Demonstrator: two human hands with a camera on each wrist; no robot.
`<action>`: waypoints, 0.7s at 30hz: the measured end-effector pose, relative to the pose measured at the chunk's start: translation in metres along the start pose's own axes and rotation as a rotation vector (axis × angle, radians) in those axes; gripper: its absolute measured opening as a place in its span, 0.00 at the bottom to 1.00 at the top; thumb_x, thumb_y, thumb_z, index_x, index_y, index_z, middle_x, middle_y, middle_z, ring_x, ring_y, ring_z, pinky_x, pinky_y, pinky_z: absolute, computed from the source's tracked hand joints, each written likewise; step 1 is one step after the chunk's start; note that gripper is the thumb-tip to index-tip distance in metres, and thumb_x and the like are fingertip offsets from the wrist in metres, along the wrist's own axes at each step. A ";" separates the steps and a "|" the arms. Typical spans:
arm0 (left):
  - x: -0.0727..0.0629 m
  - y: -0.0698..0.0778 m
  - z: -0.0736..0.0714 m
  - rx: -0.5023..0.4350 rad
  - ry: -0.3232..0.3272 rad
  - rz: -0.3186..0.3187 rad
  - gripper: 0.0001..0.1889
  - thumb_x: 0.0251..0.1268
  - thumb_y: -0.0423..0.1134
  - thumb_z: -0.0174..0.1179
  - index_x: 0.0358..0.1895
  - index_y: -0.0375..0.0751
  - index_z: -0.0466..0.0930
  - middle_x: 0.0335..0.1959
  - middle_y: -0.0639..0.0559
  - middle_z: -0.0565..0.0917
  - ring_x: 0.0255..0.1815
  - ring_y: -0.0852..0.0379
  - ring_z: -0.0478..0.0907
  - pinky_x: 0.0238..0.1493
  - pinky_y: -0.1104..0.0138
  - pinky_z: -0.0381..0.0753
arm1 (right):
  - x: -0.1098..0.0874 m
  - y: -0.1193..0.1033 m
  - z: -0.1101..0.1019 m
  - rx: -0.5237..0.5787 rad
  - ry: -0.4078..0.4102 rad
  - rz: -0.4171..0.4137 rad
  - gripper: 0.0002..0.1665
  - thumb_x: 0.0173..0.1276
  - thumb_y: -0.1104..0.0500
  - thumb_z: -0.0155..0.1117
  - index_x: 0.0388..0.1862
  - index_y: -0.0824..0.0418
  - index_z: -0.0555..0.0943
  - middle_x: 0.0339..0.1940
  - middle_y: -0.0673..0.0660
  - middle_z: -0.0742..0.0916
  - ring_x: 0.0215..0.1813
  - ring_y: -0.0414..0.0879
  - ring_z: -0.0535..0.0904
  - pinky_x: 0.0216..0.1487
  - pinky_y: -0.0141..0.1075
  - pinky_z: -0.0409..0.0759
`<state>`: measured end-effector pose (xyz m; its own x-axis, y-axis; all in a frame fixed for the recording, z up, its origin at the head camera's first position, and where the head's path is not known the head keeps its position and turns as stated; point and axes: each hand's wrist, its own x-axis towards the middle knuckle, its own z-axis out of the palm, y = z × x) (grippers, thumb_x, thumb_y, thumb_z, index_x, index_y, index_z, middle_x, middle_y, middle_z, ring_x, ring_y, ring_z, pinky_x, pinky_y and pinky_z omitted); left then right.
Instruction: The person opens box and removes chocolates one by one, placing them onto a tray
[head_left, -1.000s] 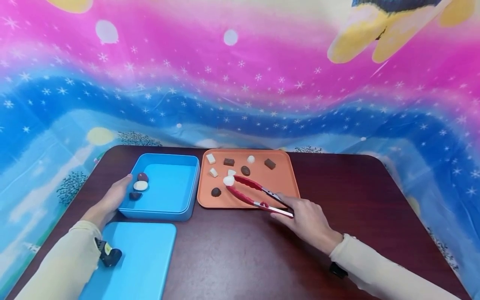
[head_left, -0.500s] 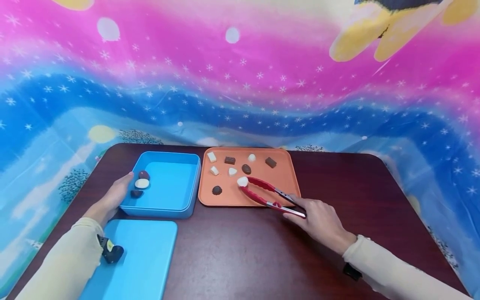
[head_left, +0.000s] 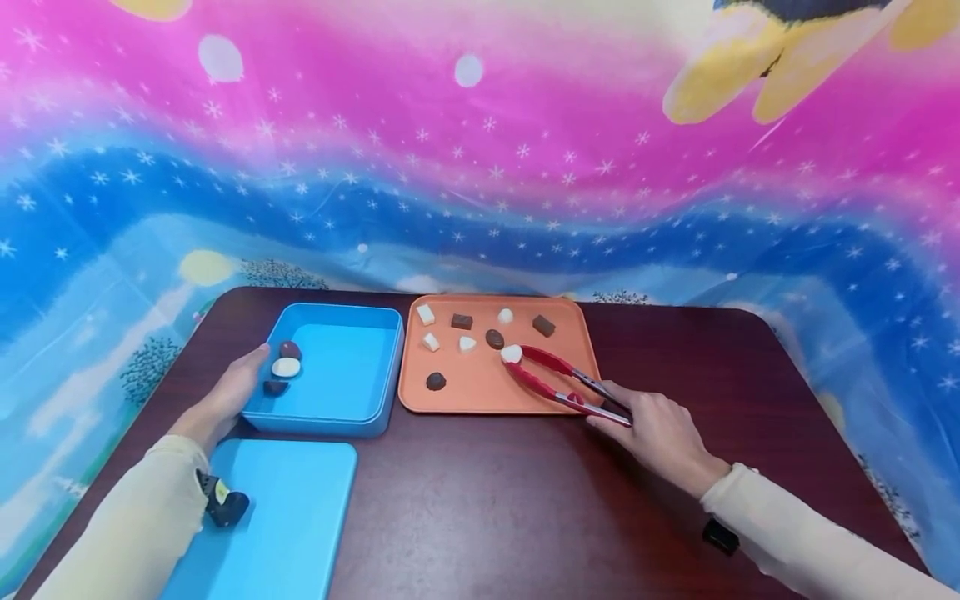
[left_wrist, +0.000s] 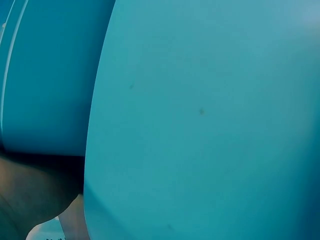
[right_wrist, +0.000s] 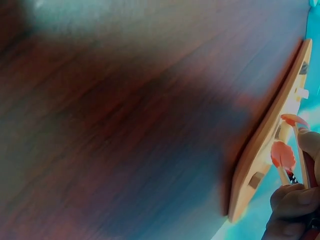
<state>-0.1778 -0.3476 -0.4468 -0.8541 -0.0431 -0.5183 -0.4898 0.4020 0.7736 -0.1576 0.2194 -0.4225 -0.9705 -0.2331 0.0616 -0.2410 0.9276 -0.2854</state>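
Observation:
My right hand (head_left: 663, 433) grips steel tongs with red tips (head_left: 543, 383), and a white chocolate piece (head_left: 512, 354) sits between the tips over the orange tray (head_left: 472, 400). Several dark and white chocolates, such as a round dark one (head_left: 436, 381) and an oval one (head_left: 494, 338), lie spread on that tray. My left hand (head_left: 228, 387) holds the left side of the blue box (head_left: 352, 429), fingertips right at its rim. Inside the box, along the left, are a reddish-brown piece (head_left: 289, 350), a white oval piece (head_left: 286, 367) and a dark one (head_left: 275, 387).
A flat blue lid (head_left: 292, 517) lies in front of the box, under my left forearm; it fills most of the left wrist view. Box and tray stand side by side near the back edge of the dark wooden table (head_left: 480, 500). A printed cloth (head_left: 480, 167) hangs behind.
The tongs and the white piece between their tips have moved right across the tray, away from the other white piece. My left hand has stayed at the box.

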 end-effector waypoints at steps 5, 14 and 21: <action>-0.002 0.001 0.000 -0.001 0.003 -0.009 0.47 0.73 0.74 0.22 0.80 0.48 0.18 0.82 0.35 0.24 0.80 0.22 0.26 0.72 0.23 0.36 | 0.005 0.007 0.002 0.000 0.011 0.002 0.39 0.63 0.41 0.73 0.70 0.56 0.78 0.25 0.50 0.85 0.24 0.44 0.68 0.21 0.35 0.63; -0.003 0.001 0.001 0.001 0.009 -0.006 0.46 0.74 0.73 0.22 0.80 0.49 0.19 0.82 0.35 0.24 0.80 0.23 0.26 0.73 0.23 0.35 | 0.010 0.013 0.002 0.003 0.013 0.010 0.39 0.64 0.40 0.73 0.69 0.57 0.78 0.36 0.58 0.90 0.26 0.45 0.71 0.23 0.35 0.64; -0.001 0.001 0.001 -0.004 0.009 -0.003 0.45 0.74 0.72 0.22 0.81 0.48 0.19 0.82 0.35 0.24 0.80 0.23 0.26 0.73 0.24 0.35 | 0.011 0.016 0.001 0.007 -0.002 0.047 0.43 0.62 0.37 0.72 0.71 0.57 0.76 0.44 0.61 0.90 0.30 0.46 0.74 0.25 0.35 0.67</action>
<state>-0.1772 -0.3462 -0.4457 -0.8543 -0.0527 -0.5171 -0.4928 0.3985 0.7735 -0.1720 0.2311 -0.4275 -0.9806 -0.1904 0.0461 -0.1955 0.9355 -0.2942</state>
